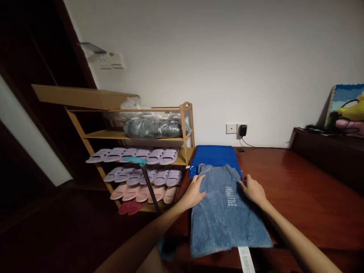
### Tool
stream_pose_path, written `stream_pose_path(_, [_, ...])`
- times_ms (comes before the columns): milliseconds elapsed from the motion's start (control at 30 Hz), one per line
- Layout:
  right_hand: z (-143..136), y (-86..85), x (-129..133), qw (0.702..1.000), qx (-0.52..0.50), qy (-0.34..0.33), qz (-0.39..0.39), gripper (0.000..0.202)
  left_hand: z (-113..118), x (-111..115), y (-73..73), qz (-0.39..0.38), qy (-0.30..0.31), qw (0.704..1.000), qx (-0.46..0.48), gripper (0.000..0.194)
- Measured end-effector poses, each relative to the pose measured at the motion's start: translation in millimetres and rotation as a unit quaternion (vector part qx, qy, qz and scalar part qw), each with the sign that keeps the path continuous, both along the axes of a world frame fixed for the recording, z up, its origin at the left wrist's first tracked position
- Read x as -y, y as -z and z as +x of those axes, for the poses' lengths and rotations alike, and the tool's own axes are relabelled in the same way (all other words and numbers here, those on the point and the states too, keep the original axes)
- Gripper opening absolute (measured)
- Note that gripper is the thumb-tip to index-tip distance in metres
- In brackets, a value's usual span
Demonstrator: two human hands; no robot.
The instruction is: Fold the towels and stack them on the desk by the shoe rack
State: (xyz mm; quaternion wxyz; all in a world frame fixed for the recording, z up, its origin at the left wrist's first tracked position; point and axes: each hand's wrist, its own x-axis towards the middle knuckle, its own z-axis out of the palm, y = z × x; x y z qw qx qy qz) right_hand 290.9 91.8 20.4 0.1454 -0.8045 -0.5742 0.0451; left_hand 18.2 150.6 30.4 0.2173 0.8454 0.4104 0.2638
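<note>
A blue-grey towel [218,216] with white lettering lies on the reddish-brown table [301,193], its lower edge at the table's front and a white label hanging from it. Its far end overlaps a folded bright blue cloth [216,153]. My left hand [196,192] is at the towel's left edge, thumb and fingers apart, touching the fabric. On the other side, my right hand [252,189] pinches the towel's right edge between thumb and fingers.
A wooden rack [186,132] at the left holds several slippers [169,156], plastic-wrapped items [153,127] and a cardboard box [85,98]. A teal-topped pole [149,184] leans before it. A black adapter [242,131] is plugged into the wall; a raised dark shelf [321,151] stands right.
</note>
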Motion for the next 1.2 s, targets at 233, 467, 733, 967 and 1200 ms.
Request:
stream_pose_path(233, [9, 4.3, -6, 0.999, -0.009, -0.020, -0.046, 0.029, 7, 3, -15.4, -0.011, 0.017, 0.999, 0.031, 0.075])
stream_pose_path(467, [39, 3.1, 21, 0.999, 0.009, 0.013, -0.030, 0.028, 5, 0, -15.3, -0.049, 0.048, 0.993, 0.097, 0.076])
stream_pose_path(733, [93, 12.1, 69, 0.996, 0.050, 0.035, -0.069, 0.023, 25, 12, -1.6, -0.115, 0.119, 0.985, 0.049, 0.080])
stream_pose_path(967, [143, 24.2, 99, 0.987, 0.121, 0.049, -0.097, 0.025, 22, 19, -8.9, -0.068, 0.113, 0.991, 0.028, 0.084])
stream_pose_path(1200, [187, 32.9, 117, 0.985, 0.125, 0.074, -0.091, 0.031, -27, -2, -6.9, -0.074, 0.106, 0.991, 0.024, 0.085])
